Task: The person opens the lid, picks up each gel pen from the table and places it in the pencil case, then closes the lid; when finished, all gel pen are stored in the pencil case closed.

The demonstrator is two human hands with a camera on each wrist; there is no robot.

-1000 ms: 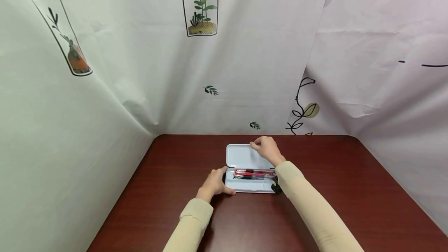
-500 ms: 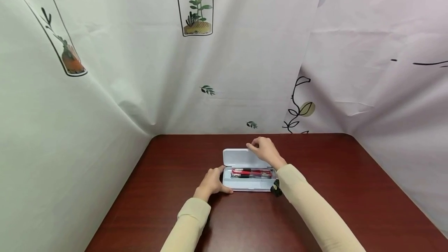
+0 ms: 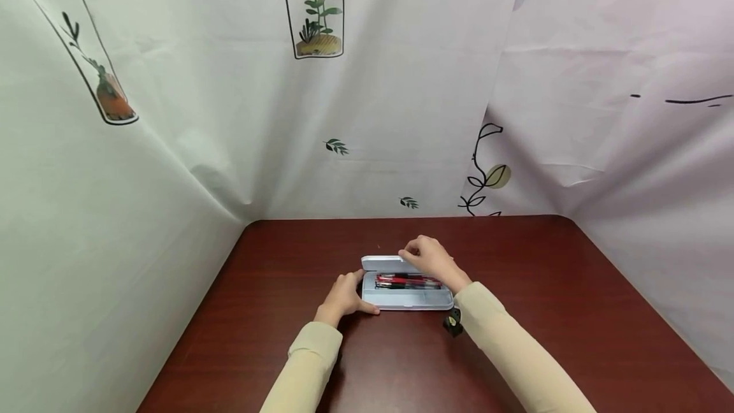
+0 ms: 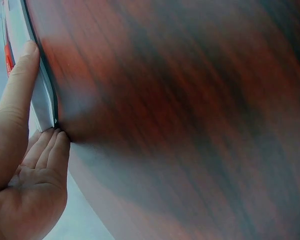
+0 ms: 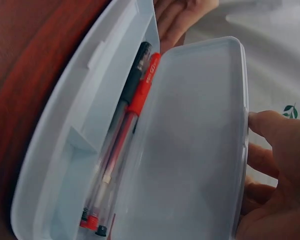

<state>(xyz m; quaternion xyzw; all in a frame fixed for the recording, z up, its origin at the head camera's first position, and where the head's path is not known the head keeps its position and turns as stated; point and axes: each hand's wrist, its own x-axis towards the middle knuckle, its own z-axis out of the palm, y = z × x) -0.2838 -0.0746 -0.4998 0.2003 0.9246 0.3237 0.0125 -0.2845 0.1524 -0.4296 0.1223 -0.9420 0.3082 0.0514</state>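
Note:
A pale blue-white pencil case (image 3: pixel 395 299) lies on the table with its lid (image 3: pixel 383 264) tilted up partway. Red and black gel pens (image 3: pixel 404 282) lie in its rear compartment; the front compartments hold nothing visible. My left hand (image 3: pixel 344 295) holds the case's left end. In the left wrist view its thumb (image 4: pixel 21 82) lies along one side of the case and the fingers press the other. My right hand (image 3: pixel 432 259) holds the lid's upper edge toward the right. In the right wrist view its thumb touches the rim of the lid (image 5: pixel 190 130), with the other fingers behind.
A small dark object (image 3: pixel 453 322) shows beneath the right forearm, beside the case; its kind cannot be made out. The dark red table (image 3: pixel 275 253) meets a white printed cloth (image 3: pixel 367 113) at the back and sides.
The lid has swung forward and down from nearly wide open to a low tilt, with my right hand on its edge. My left hand keeps its hold on the left end.

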